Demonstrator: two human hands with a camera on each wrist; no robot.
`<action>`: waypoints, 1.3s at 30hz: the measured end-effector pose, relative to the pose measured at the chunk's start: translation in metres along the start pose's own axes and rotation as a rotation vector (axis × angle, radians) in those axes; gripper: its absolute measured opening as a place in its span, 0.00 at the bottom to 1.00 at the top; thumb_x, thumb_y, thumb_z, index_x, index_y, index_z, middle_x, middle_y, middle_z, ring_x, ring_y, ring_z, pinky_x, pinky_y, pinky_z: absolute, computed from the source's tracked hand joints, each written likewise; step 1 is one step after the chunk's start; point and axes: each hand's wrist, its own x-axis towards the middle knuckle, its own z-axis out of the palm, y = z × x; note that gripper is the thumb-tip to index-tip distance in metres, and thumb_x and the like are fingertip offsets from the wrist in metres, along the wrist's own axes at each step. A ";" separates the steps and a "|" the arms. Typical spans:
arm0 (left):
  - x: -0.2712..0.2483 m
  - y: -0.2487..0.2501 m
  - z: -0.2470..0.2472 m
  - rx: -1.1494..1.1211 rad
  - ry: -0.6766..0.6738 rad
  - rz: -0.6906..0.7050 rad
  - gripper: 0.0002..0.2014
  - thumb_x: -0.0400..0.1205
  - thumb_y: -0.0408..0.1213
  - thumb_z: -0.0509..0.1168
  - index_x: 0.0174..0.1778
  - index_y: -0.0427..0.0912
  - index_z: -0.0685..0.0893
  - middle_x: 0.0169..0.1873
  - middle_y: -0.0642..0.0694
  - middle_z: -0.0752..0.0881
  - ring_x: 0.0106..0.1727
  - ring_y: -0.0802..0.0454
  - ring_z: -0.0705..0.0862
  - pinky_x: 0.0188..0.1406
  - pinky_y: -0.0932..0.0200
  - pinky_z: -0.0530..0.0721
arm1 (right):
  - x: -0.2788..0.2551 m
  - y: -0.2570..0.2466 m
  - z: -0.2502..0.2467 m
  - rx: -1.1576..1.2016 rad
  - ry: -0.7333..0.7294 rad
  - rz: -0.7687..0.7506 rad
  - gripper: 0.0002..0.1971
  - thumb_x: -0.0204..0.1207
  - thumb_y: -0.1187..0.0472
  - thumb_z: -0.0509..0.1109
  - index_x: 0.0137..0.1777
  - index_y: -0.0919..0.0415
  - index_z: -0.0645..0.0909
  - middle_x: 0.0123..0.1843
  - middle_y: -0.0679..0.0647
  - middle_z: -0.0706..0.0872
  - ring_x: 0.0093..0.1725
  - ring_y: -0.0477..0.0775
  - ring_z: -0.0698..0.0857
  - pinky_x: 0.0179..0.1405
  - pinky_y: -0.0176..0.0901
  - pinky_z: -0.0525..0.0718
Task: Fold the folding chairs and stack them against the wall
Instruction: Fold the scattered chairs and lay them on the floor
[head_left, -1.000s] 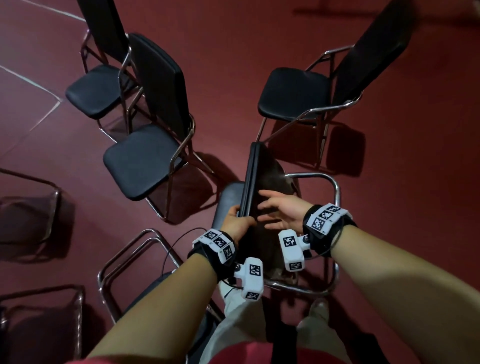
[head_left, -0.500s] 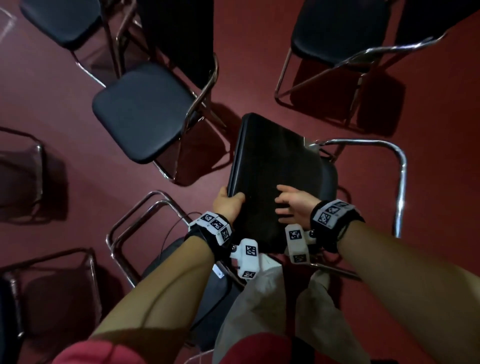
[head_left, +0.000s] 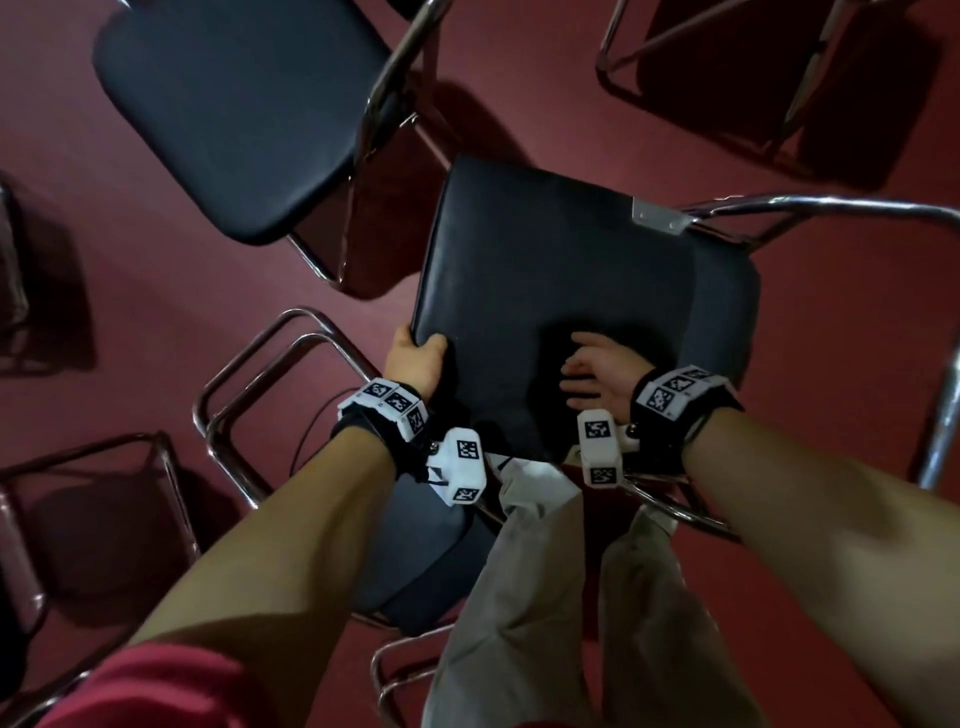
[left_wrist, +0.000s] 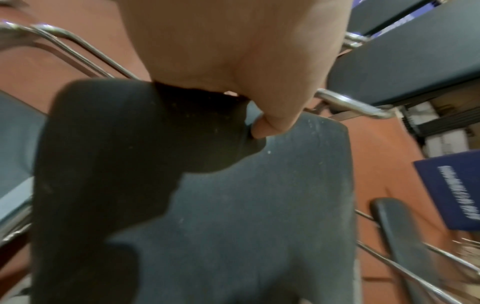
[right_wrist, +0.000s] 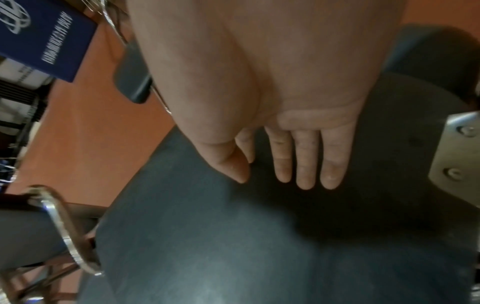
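Note:
The folding chair in front of me shows a black padded panel lying over its other pad, with a chrome frame running off to the right. My left hand grips the panel's near left corner, thumb on top. The left wrist view shows that hand pinching the panel's edge. My right hand lies flat on the panel near its lower edge. In the right wrist view its fingers are straight on the pad, beside a metal bracket.
An unfolded black chair stands at the upper left and another chair's frame at the upper right. A further chair sits by my legs, with chrome tubes to the left. The floor is dark red carpet. A blue board stands farther off.
The padded panel has swung from edge-on and upright to lying broad and flat over the other pad. My view has dropped closer. Both hands stayed on the panel.

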 end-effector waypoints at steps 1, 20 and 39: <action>0.008 -0.005 0.000 0.004 0.005 -0.004 0.20 0.81 0.39 0.66 0.69 0.46 0.78 0.54 0.46 0.87 0.46 0.49 0.86 0.45 0.61 0.82 | 0.007 0.003 0.001 0.006 0.009 0.008 0.19 0.84 0.66 0.62 0.70 0.45 0.72 0.52 0.58 0.81 0.55 0.61 0.83 0.44 0.52 0.83; 0.101 -0.055 0.019 0.165 -0.047 0.094 0.40 0.53 0.46 0.83 0.59 0.31 0.84 0.49 0.41 0.91 0.49 0.45 0.92 0.39 0.61 0.87 | 0.088 0.023 0.007 0.100 -0.040 0.057 0.12 0.82 0.66 0.61 0.54 0.46 0.71 0.39 0.52 0.79 0.37 0.57 0.82 0.37 0.45 0.79; 0.047 -0.074 0.047 0.359 0.360 0.099 0.49 0.64 0.56 0.76 0.81 0.45 0.67 0.74 0.39 0.77 0.73 0.36 0.78 0.75 0.42 0.73 | 0.060 0.107 -0.002 0.097 -0.095 -0.244 0.33 0.80 0.64 0.67 0.84 0.49 0.62 0.60 0.50 0.81 0.62 0.51 0.80 0.66 0.54 0.77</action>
